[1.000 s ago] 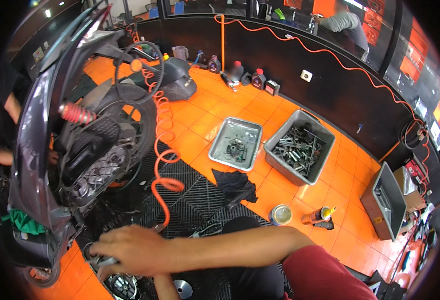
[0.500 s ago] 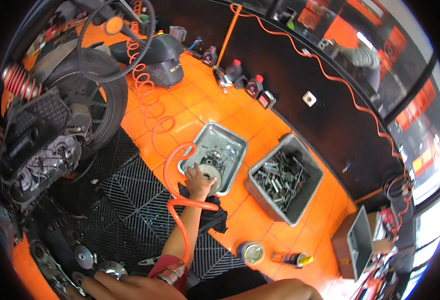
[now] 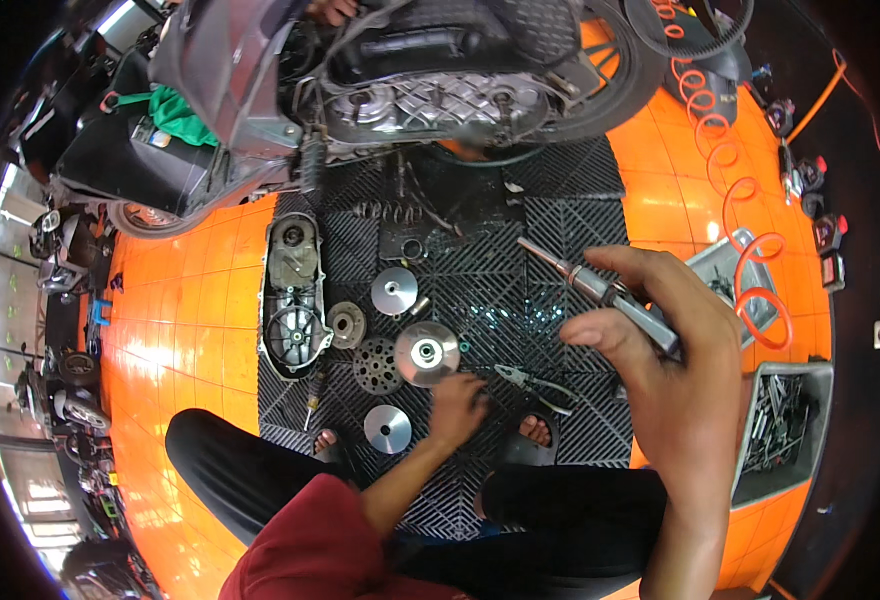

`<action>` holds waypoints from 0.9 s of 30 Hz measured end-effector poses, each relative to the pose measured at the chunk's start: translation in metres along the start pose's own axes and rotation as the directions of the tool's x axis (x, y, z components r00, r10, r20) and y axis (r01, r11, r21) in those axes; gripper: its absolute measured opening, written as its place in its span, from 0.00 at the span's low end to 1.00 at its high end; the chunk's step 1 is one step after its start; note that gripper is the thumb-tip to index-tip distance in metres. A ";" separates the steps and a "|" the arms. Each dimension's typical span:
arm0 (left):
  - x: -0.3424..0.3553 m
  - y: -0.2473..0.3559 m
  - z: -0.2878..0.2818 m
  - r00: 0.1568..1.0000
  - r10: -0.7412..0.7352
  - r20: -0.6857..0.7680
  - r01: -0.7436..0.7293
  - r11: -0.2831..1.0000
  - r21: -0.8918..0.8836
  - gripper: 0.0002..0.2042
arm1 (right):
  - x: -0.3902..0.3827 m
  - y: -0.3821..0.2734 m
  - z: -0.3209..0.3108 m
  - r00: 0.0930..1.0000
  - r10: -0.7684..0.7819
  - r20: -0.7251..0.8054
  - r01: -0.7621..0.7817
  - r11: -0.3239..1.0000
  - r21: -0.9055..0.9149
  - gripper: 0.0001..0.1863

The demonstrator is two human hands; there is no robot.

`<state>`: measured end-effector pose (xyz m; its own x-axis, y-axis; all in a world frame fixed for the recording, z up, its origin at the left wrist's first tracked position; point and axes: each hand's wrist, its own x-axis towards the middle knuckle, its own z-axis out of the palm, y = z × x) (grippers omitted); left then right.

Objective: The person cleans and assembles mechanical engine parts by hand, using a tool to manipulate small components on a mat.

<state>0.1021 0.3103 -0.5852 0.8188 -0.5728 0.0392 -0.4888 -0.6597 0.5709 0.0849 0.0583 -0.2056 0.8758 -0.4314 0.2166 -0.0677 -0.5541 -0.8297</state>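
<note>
My right hand [image 3: 685,350], large at the right, is raised above the mat around a silver air blow gun [image 3: 615,297] with a thin nozzle pointing up and left. Down by the mat my left hand [image 3: 457,412] has its fingers loosely apart, with nothing seen in them. Just above that hand lies a large metal pulley disc [image 3: 427,354] with a raised centre. Around it are a dark disc full of holes [image 3: 377,365], two shiny discs [image 3: 394,291] [image 3: 388,429] and a hubbed round part [image 3: 346,325]. Pliers [image 3: 535,385] rest to the right.
A long engine cover [image 3: 295,290] and a screwdriver [image 3: 312,402] lie left on the black mat [image 3: 580,225]. A scooter [image 3: 430,100] stands ahead. At the right are an orange coiled hose [image 3: 745,190], a metal tray [image 3: 705,262] and a bin of metal parts [image 3: 822,400].
The view has swung left from the tray to the mat. My left hand has left the round part in the tray and is now over the mat. My right hand now shows raised with the blow gun.
</note>
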 end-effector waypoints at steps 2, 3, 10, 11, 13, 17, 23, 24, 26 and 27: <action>-0.017 -0.048 -0.038 0.980 -0.067 -0.185 0.095 0.985 0.145 0.27 | 0.004 -0.012 0.010 1.000 0.004 0.015 -0.005 1.000 0.014 0.21; -0.017 -0.069 -0.049 0.966 -0.213 -0.146 0.240 0.951 0.195 0.35 | 0.005 -0.014 0.018 1.000 -0.024 0.001 0.024 1.000 0.015 0.21; 0.014 -0.105 -0.078 0.997 -0.083 -0.006 0.082 0.970 0.229 0.47 | 0.018 -0.035 0.059 0.983 -0.159 0.089 0.161 0.987 -0.007 0.23; 0.025 -0.111 -0.073 0.999 -0.025 0.032 0.018 0.980 0.198 0.47 | 0.021 -0.039 0.064 0.982 -0.154 0.105 0.157 0.988 -0.014 0.23; 0.042 -0.116 -0.061 0.999 0.007 0.031 -0.011 0.992 0.123 0.38 | 0.023 -0.039 0.071 0.984 -0.125 0.131 0.133 0.990 -0.053 0.24; 0.051 -0.109 -0.056 0.993 -0.110 -0.034 0.109 0.993 -0.040 0.28 | 0.025 -0.036 0.078 0.983 -0.109 0.147 0.130 0.981 -0.147 0.26; 0.063 -0.087 -0.107 0.835 -0.550 0.017 0.163 0.217 -0.963 0.27 | 0.022 -0.022 0.094 0.957 -0.110 0.270 0.177 0.955 -0.238 0.27; 0.067 -0.079 -0.120 0.839 -0.523 0.147 0.079 -0.150 -0.985 0.30 | 0.020 -0.023 0.099 0.948 -0.096 0.305 0.178 0.951 -0.254 0.27; 0.073 -0.056 -0.154 0.935 -0.329 0.135 -0.052 -0.503 -0.863 0.33 | 0.013 -0.027 0.108 0.915 -0.118 0.385 0.219 0.948 -0.231 0.23; 0.074 -0.037 -0.171 0.960 -0.279 0.031 -0.130 -0.538 -0.833 0.34 | 0.009 -0.027 0.111 0.898 -0.122 0.422 0.235 0.945 -0.226 0.22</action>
<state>0.2326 0.3754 -0.4633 0.9131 -0.3803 -0.1470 0.4073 0.8347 0.3707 0.1476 0.1488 -0.2382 0.9967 -0.0197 0.0788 0.0333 -0.7861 -0.6172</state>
